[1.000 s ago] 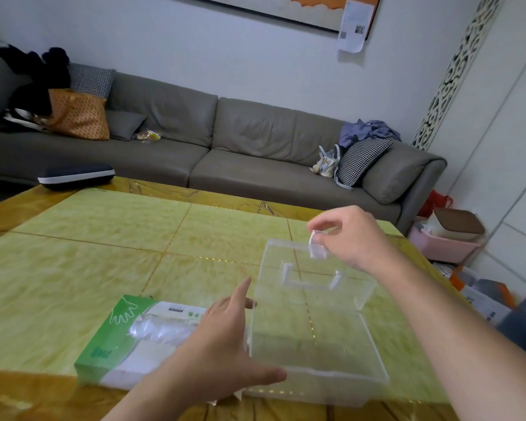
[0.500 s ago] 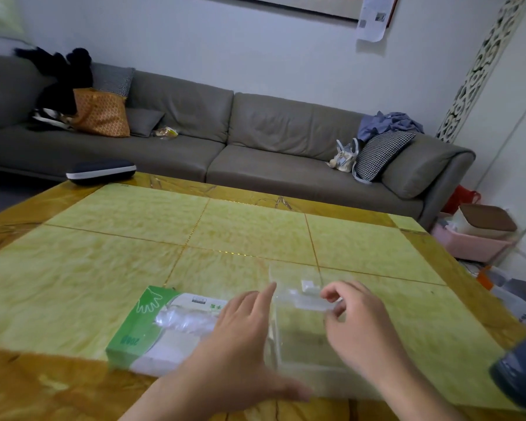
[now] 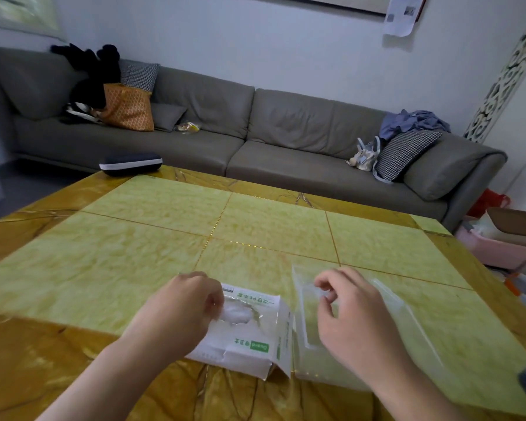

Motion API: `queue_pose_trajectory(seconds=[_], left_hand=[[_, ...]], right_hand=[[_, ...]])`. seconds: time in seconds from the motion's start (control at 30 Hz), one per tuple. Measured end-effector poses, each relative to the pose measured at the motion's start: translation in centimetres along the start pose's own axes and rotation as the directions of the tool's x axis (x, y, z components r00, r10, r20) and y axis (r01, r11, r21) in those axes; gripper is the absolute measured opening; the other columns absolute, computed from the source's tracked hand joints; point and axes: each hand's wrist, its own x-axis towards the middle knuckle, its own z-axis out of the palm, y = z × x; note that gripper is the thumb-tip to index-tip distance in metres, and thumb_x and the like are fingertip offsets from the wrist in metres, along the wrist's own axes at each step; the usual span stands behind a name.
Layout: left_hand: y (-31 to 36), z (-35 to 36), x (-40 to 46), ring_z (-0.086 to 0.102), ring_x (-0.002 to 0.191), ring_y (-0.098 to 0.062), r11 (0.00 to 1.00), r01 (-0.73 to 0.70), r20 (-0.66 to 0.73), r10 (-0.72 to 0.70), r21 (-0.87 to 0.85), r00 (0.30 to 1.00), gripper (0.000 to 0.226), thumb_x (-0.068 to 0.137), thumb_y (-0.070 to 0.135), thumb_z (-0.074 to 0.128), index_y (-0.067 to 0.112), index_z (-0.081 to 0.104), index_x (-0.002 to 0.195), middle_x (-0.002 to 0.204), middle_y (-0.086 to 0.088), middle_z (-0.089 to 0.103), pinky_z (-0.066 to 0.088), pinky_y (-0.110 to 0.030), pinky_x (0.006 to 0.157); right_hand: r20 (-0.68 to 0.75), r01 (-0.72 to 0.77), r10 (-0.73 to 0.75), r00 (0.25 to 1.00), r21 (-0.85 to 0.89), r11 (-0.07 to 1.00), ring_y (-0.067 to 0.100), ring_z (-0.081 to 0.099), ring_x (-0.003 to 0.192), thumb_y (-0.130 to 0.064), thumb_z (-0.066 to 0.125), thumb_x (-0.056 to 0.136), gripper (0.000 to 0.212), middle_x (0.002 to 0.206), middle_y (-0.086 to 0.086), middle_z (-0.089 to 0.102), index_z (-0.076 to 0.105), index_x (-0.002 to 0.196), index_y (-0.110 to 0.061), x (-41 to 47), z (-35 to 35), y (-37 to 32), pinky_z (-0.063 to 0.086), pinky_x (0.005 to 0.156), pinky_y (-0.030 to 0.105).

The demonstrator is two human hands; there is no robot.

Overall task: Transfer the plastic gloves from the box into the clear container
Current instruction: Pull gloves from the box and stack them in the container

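Extraction of the first gloves is, as I judge it, the step in hand. My left hand (image 3: 182, 308) sits on the glove box (image 3: 249, 332), fingers curled at the torn opening in its top, where a crumpled white wad of plastic gloves (image 3: 237, 314) shows. I read that as a pinch on the gloves, though the fingertips themselves are hidden behind the knuckles. My right hand (image 3: 349, 317) hovers over the clear container (image 3: 407, 335), fingers loosely curled; something small and pale sits near its fingertips, but blur keeps me from telling whether it grips anything.

Box and container lie side by side on the yellow-green table (image 3: 255, 226), near my edge, the box's right end just beside the container's left wall. Nothing I can make out lies in the container yet.

Next, I would draw the wad up and out through the opening, then carry it rightward over the container. The film looks thin, limp and clingy, so I expect several gloves to come together and the light box to lift unless held down.
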Motion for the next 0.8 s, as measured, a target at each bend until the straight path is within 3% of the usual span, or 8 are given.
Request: queue_pose_trajectory(seconds=[0.07, 0.13, 0.27, 0.43, 0.53, 0.63, 0.7, 0.8], left_hand=[[-0.1, 0.4, 0.4, 0.059, 0.080, 0.000, 1.000, 0.008, -0.027, -0.008, -0.019, 1.000, 0.018, 0.094, 0.021, 0.063, 0.036, 0.065, 0.083, 0.089, 0.021, 0.059, 0.056, -0.027, 0.072], [0.0, 0.7, 0.7, 0.059, 0.079, -0.003, 0.997, 0.021, -0.042, -0.025, -0.076, 0.999, 0.015, 0.094, 0.026, 0.062, 0.035, 0.063, 0.082, 0.087, 0.018, 0.061, 0.056, -0.032, 0.072], [0.0, 1.3, 1.0, 0.057, 0.073, -0.006, 0.983, 0.022, -0.074, -0.036, -0.180, 0.997, 0.026, 0.094, 0.025, 0.060, 0.035, 0.052, 0.071, 0.080, 0.010, 0.061, 0.052, -0.032, 0.064], [-0.6, 1.6, 1.2, 0.059, 0.078, -0.004, 0.966, 0.048, -0.063, -0.066, -0.256, 0.996, 0.014, 0.098, 0.027, 0.058, 0.034, 0.062, 0.086, 0.084, 0.014, 0.065, 0.050, -0.025, 0.066], [-0.8, 1.2, 1.4, 0.060, 0.075, -0.002, 0.943, 0.063, -0.070, -0.090, -0.328, 0.993, 0.015, 0.100, 0.028, 0.058, 0.031, 0.063, 0.086, 0.081, 0.012, 0.068, 0.047, -0.019, 0.062], [-1.4, 0.7, 1.1, 0.062, 0.079, -0.002, 0.930, 0.065, 0.014, -0.065, -0.362, 0.998, 0.006, 0.094, 0.035, 0.066, 0.033, 0.063, 0.090, 0.085, 0.012, 0.068, 0.054, -0.026, 0.073], [-1.5, 0.8, 0.7, 0.059, 0.083, -0.001, 0.952, 0.034, 0.074, -0.011, -0.306, 0.997, 0.011, 0.090, 0.037, 0.070, 0.036, 0.063, 0.099, 0.093, 0.014, 0.063, 0.050, -0.019, 0.072], [-1.2, 1.0, 0.4, 0.053, 0.084, 0.000, 0.967, 0.002, 0.044, 0.010, -0.254, 0.999, 0.023, 0.089, 0.033, 0.072, 0.038, 0.061, 0.107, 0.097, 0.014, 0.056, 0.041, -0.014, 0.067]], right_hand=[[0.068, 0.103, -0.105, 0.992, 0.027, 0.994, -0.006, 0.056, 0.098, -0.011, 0.058, 0.099, 0.027, 0.111, -0.023, 0.054, 0.065, 0.119, -0.028, 0.3, 0.7, -2.1, 0.052, 0.085, 0.015], [0.166, 0.186, -0.201, 0.965, 0.101, 0.977, -0.004, 0.055, 0.104, -0.015, 0.055, 0.103, 0.030, 0.117, -0.023, 0.053, 0.062, 0.127, -0.031, 0.5, 1.9, -4.6, 0.049, 0.091, 0.015], [0.289, 0.214, -0.226, 0.930, 0.071, 0.974, 0.014, 0.059, 0.099, -0.024, 0.061, 0.099, 0.027, 0.108, -0.014, 0.055, 0.050, 0.119, -0.038, 1.2, 5.0, -7.9, 0.055, 0.082, 0.039], [0.237, 0.106, -0.103, 0.966, 0.001, 0.994, 0.023, 0.065, 0.080, -0.024, 0.064, 0.096, 0.026, 0.086, -0.008, 0.064, 0.043, 0.104, -0.036, 2.3, 6.7, -8.6, 0.057, 0.066, 0.042], [0.237, 0.048, -0.042, 0.971, -0.018, 0.999, 0.024, 0.064, 0.084, -0.026, 0.061, 0.096, 0.005, 0.091, -0.006, 0.065, 0.058, 0.098, -0.029, 2.5, 6.9, -8.7, 0.055, 0.070, 0.039], [0.198, -0.004, -0.012, 0.980, 0.079, 0.997, 0.018, 0.061, 0.081, -0.022, 0.061, 0.095, 0.016, 0.088, -0.008, 0.060, 0.072, 0.084, -0.023, 2.8, 6.8, -8.4, 0.055, 0.068, 0.040], [0.160, -0.043, 0.018, 0.987, 0.156, 0.987, 0.012, 0.058, 0.078, -0.021, 0.064, 0.095, 0.021, 0.087, -0.010, 0.057, 0.074, 0.076, -0.021, 2.9, 6.7, -8.1, 0.056, 0.069, 0.040], [0.100, -0.063, 0.043, 0.994, 0.206, 0.977, 0.006, 0.059, 0.078, -0.019, 0.067, 0.097, 0.025, 0.088, -0.013, 0.057, 0.072, 0.073, -0.023, 3.2, 6.9, -7.7, 0.057, 0.070, 0.035]])
